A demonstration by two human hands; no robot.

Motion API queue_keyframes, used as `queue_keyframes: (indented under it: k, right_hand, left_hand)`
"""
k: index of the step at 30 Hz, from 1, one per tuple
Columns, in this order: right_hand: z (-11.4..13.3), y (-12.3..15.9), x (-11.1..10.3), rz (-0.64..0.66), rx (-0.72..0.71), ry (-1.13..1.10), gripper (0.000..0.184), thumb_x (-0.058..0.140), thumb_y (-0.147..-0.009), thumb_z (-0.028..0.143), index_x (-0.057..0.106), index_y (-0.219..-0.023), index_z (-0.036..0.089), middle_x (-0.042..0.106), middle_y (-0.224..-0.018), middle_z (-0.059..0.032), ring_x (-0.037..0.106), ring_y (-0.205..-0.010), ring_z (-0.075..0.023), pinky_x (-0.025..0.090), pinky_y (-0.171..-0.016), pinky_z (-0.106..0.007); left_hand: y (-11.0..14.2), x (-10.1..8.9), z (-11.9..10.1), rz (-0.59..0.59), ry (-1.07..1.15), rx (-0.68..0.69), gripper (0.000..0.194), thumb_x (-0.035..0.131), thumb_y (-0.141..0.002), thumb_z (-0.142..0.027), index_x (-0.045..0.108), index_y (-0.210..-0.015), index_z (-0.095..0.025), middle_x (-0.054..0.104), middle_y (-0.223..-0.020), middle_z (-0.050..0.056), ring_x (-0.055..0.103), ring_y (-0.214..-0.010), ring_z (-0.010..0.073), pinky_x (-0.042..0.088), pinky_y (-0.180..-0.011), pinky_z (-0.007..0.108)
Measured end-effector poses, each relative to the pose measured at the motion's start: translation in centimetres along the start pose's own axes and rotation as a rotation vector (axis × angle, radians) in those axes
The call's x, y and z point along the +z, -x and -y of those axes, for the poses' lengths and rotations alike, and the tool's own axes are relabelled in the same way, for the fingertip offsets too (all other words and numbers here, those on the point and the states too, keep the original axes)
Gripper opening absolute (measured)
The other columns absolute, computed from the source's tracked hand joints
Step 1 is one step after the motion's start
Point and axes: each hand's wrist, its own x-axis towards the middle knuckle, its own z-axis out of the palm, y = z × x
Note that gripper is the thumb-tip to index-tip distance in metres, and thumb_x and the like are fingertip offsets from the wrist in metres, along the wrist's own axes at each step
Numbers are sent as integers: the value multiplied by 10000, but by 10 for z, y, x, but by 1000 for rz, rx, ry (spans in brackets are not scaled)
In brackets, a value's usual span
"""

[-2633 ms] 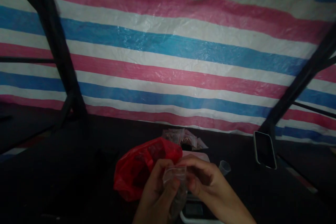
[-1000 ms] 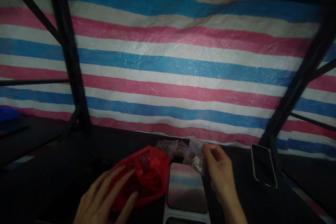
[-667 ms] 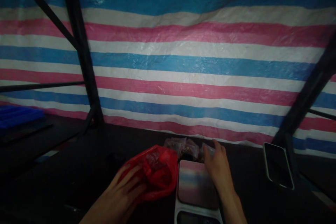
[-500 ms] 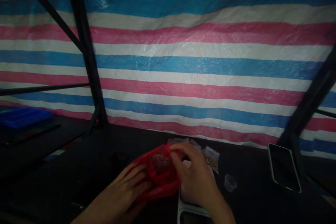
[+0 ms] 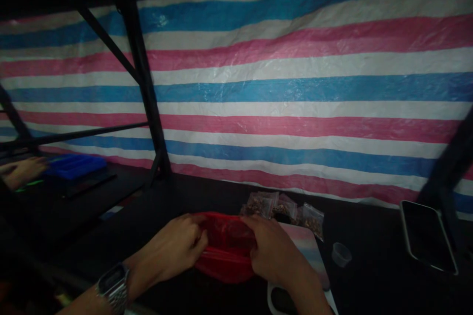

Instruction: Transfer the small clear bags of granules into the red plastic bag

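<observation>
- Left hand (image 5: 183,242) and right hand (image 5: 273,247) grip opposite sides of the red bag (image 5: 227,267) — earlier, the left lay spread.
- Between the grips, its mouth faces up — long axis hand to hand.

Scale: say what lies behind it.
Clear bags of brown bits lie behind the scale, with a dark patch too dim to identify. Whatever the bags or right hand cover cannot be seen.

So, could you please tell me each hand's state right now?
Left hand: closed, holding the red bag.
Right hand: closed, holding the red bag's opposite side.
</observation>
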Motion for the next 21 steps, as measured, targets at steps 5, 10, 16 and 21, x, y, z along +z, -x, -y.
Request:
queue_keyframes:
  k: [5,10,16,21]
  right_hand:
    - [17,23,-23,-17,40,21,759,538,-672,-30,733,-1359,227,756,-1368,-109,676,-1272,-297,431,-1123,-437]
    - [18,29,-1,282,58,97,558,601,-719,-4,796,-1192,218,784,-1256,-113,718,-1167,-281,485,-1010,-374]
    - [5,12,24,328,119,170,673,670,-715,35,685,-1381,124,663,-1447,-171,623,-1318,-318,430,-1111,-384]
    - [1,4,19,263,173,202,574,585,-771,11,693,-1334,50,674,-1415,-207,595,-1333,-354,415,-1139,-433]
  left_hand:
    - [8,-13,-14,80,-17,22,213,540,-832,-184,727,-756,-253,821,-985,47,775,-890,233,514,-1012,436]
    - [30,18,-7,178,12,49,554,591,-753,-172,723,-1284,-258,773,-1354,97,729,-1245,308,482,-1165,509]
    - [27,36,6,351,26,9,860,635,-757,-255,478,-1593,-134,496,-1654,178,498,-1516,365,357,-1280,602]
    - [22,38,6,365,-10,3,862,636,-727,-206,502,-1569,-77,421,-1678,245,458,-1535,393,350,-1282,594]
